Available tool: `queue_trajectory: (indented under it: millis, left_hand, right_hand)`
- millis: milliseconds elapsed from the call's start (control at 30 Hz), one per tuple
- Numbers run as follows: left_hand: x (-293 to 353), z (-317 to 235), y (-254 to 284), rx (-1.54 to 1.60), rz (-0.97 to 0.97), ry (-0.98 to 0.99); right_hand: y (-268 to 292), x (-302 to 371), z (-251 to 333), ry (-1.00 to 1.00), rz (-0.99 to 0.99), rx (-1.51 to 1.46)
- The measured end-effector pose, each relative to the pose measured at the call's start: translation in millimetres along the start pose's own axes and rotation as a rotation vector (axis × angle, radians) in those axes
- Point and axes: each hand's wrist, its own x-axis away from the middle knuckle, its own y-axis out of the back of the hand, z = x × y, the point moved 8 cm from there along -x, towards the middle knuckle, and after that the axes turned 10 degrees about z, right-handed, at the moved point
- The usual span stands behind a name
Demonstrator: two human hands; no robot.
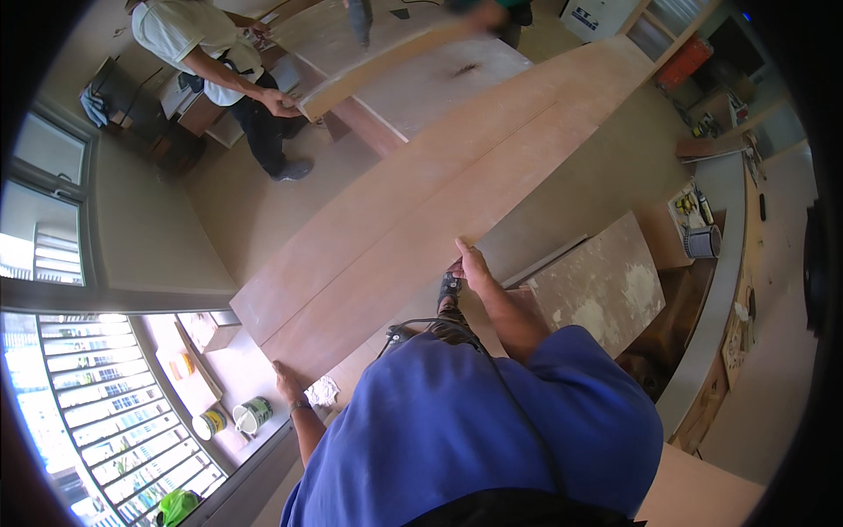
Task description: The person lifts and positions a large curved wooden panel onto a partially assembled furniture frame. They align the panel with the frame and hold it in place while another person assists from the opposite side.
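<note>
A long reddish-brown wooden panel (395, 224) stretches from beside the window at lower left to the far upper right, with a thin line running lengthwise along it. My left hand (288, 385) is closed on the panel's near left corner. Farther along the same near edge, my right hand (472, 263) grips it with the thumb on top and the fingers underneath. The fingertips of both hands are partly hidden by the panel.
Across the panel, a person in a white shirt (189, 39) holds a wooden board (378, 70) over a worktable (439, 97). Paint-type tins (253, 415) stand on the window ledge. A stained board (606, 285) and a curved counter (707, 299) lie to my right.
</note>
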Motion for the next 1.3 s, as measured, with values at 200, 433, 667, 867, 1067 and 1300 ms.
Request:
queue_trajectory:
  millis: [200, 433, 667, 867, 1067, 1300]
  left_hand:
    - [-5, 6, 6, -0.03, 0.021, -0.049]
    - [11, -10, 0, 0.054, 0.035, -0.055]
    - [-7, 6, 6, 0.019, 0.044, -0.085]
    - [-17, 13, 6, 0.006, 0.052, -0.081]
    - [-17, 28, 17, -0.064, 0.053, -0.096]
    - [20, -26, 5, 0.01, -0.049, -0.152]
  right_hand:
    - [-3, 2, 1, -0.015, -0.006, -0.002]
    - [-4, -1, -3, -0.017, 0.025, -0.006]
    - [-4, -4, -6, -0.026, 0.044, -0.002]
    - [-3, -4, -5, -0.023, 0.04, -0.005]
    - [-15, -16, -10, -0.001, 0.16, -0.026]
    - [-12, 1, -4, -0.031, 0.106, -0.074]
